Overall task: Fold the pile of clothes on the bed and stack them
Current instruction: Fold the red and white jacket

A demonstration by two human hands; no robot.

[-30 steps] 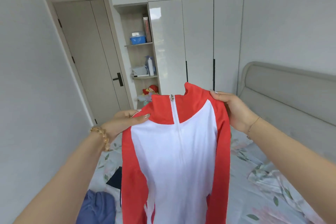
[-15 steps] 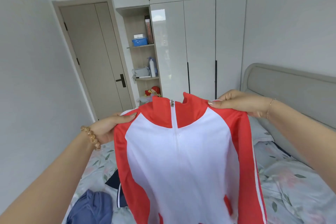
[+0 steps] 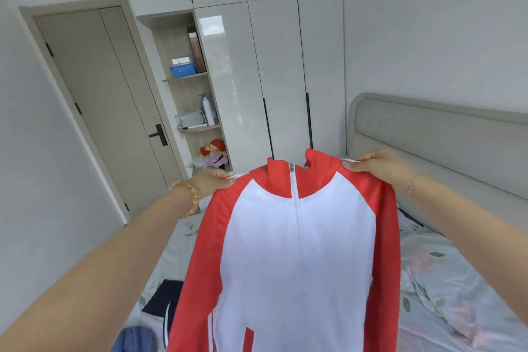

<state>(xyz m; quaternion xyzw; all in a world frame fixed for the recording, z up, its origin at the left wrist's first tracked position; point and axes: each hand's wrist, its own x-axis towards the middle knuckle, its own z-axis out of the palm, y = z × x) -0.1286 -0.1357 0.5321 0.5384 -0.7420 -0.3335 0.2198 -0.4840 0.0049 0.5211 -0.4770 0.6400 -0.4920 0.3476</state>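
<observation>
jacket: red-and-white zip jacket, held up in the air over the bed, front toward me, zip closed to the collar
left grip: my left hand pinches the left shoulder seam, thumb on top
right grip: my right hand pinches the right shoulder seam, fingers curled over the edge
axis: long axis vertical, body and sleeves hang straight down from both grips; hem out of view
nearer hand: neither, both level and about equally far
next move (judgement): lay it flat on the bed below
other clothes: dark garment and blue one on the bed, lower left
writing: none readable on the jacket
</observation>
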